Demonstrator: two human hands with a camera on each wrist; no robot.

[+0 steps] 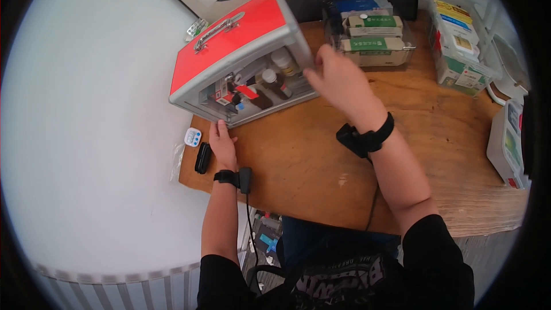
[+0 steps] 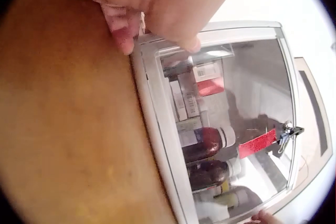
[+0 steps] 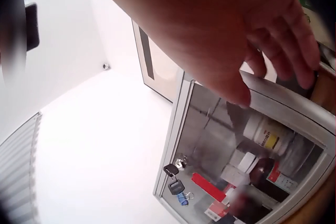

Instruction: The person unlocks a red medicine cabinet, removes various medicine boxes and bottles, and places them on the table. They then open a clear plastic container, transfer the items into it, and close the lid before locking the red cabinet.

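A medicine cabinet (image 1: 229, 34) with a red top, silver frame and carry handle stands angled at the table's back left. Through its clear front door show brown bottles (image 2: 205, 174), a white-capped jar (image 3: 268, 132) and small boxes. Keys (image 3: 174, 179) hang at the door's lock beside a red tag (image 2: 257, 144). My left hand (image 1: 223, 146) is at the front lower-left corner, fingertips touching the frame there. At the opposite side is my right hand (image 1: 344, 83), its thumb right at the front frame and its loosely bent fingers beyond the side edge.
Behind my right hand a clear bin (image 1: 373, 60) holds green-and-tan boxes. Another clear bin (image 1: 462, 51) and a white container (image 1: 507, 143) stand along the right. Near my left hand lie a black case (image 1: 202, 158) and a small white box (image 1: 193, 137). A wall borders the left.
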